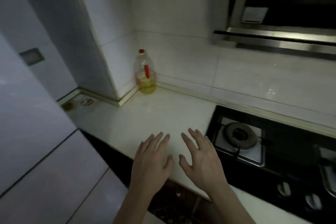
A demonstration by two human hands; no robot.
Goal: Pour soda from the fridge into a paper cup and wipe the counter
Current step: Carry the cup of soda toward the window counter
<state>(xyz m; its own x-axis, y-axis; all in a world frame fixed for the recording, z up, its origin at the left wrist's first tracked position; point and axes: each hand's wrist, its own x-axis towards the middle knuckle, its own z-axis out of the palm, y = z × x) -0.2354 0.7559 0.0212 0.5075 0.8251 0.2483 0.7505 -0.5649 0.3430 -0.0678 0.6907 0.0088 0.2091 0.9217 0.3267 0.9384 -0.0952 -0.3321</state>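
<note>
White stone kitchen counter [145,118] lying bare, left hand [151,162] and right hand [200,158] hovering flat, fingers spread, holding nothing, clear plastic oil bottle [145,74] standing at twelve o'clock.

— Where were your hands?

— Both were out in front of me, palms down, side by side. My left hand [151,160] lay at about seven o'clock from the middle of my view, my right hand [200,158] at about five o'clock, just beside it but not touching.

— And the fingers?

— Straight and slightly spread on both, pointing towards twelve o'clock, holding nothing. The thumbs pointed inward at each other with a narrow gap between them.

— The arms?

— Bare forearms ran up from six o'clock, angling apart toward the wrists.
</note>
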